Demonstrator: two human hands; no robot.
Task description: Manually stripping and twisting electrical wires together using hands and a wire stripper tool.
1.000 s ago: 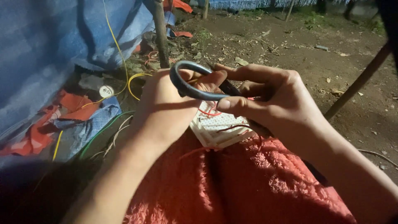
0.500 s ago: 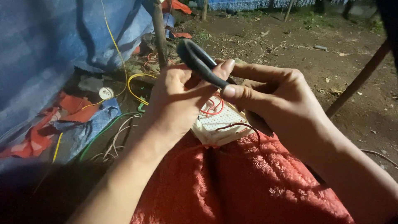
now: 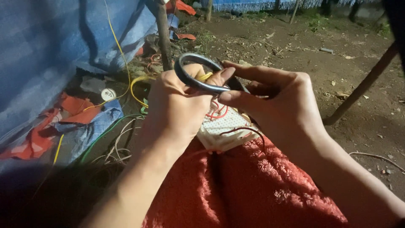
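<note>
Fingers (image 3: 236,96) of both hands grip dark scissors (image 3: 198,80) above a white breadboard (image 3: 225,128); tangled wires (image 3: 114,143) crowd its left, bare dirt (image 3: 337,63) beyond.

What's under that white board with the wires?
The white board lies on a fuzzy red cloth. Both hands, left hand and right hand, cover its far end, so what's beneath there is hidden.

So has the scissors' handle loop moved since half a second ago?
Yes: the scissors' handle loop has swung left, nearer the wooden post, and now sits over the left hand.
</note>
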